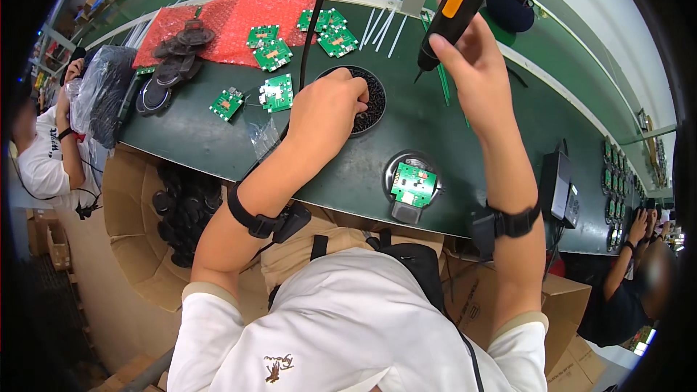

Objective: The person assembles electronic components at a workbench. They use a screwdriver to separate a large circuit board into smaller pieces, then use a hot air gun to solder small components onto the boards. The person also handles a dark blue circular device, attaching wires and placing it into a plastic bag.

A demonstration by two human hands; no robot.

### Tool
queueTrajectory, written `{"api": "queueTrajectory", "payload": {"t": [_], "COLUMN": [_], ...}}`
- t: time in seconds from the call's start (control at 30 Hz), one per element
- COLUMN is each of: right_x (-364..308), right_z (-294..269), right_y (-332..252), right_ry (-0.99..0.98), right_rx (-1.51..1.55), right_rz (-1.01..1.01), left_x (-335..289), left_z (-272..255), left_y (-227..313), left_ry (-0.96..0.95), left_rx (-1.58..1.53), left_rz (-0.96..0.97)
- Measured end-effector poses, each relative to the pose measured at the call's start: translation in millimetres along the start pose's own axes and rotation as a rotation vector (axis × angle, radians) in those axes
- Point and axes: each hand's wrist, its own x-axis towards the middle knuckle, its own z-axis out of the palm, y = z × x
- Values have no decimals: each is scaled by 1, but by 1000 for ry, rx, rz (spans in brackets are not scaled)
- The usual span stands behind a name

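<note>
1. Dark green table (196, 138) runs across the view, with red bubble wrap (272, 3) along its far edge; loose green boards (277, 93) lie on and near the wrap, which probably serves as their padding.
2. Left hand (332, 107): at the bowl (384, 98) of black screws (374, 115), fingers curled together, tips down. Cannot tell whether a screw is pinched. Likely reason for the pose: picking from a loose heap.
3. Right hand (473, 65): thumb and fingers closed around 1 black-and-orange screwdriver (459, 11), tip down and clear of the table. Grip presumably leaves the tool ready while the other hand is busy.
4. Mounted board (414, 187) lies in a round black housing (406, 213) at the near edge, between the forearms; seemingly placed for easy reach by both hands.
5. Open cardboard box (127, 210) below the table holds black parts (181, 203), perhaps to save table space.
</note>
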Motion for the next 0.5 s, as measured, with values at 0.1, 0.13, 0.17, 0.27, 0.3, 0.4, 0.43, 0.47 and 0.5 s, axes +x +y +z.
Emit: {"api": "queueTrajectory", "payload": {"t": [0.1, 0.13, 0.17, 0.27, 0.3, 0.4, 0.43, 0.47, 0.5], "right_x": [11, 10, 7, -6, -10, -29, -34, -39, -43], "right_z": [7, 8, 7, 2, 0, -7, -10, -12, -13], "right_y": [-3, -7, -11, -28, -34, -53, -57, -61, -63], "right_ry": [-60, -63, -80, -33, -106, -167, -161, -186, -211], "right_rx": [221, 198, 181, 128, 221, 329, 333, 335, 338], "right_rz": [-57, -42, -49, 32, 28, 103, 132, 140, 148], "left_x": [-2, -3, -3, -2, -1, 1, 0, -1, -4], "left_z": [0, 0, 1, 2, 2, -3, -7, -10, -13], "left_y": [-4, -6, -8, -12, -12, -10, -8, -5, -1], "left_ry": [41, 61, 81, 162, 173, 202, 197, 190, 152], "left_rx": [-31, -50, -64, -114, -108, -149, -205, -260, -352], "left_rz": [-21, -26, -25, -15, -17, -15, -25, -36, -62]}}
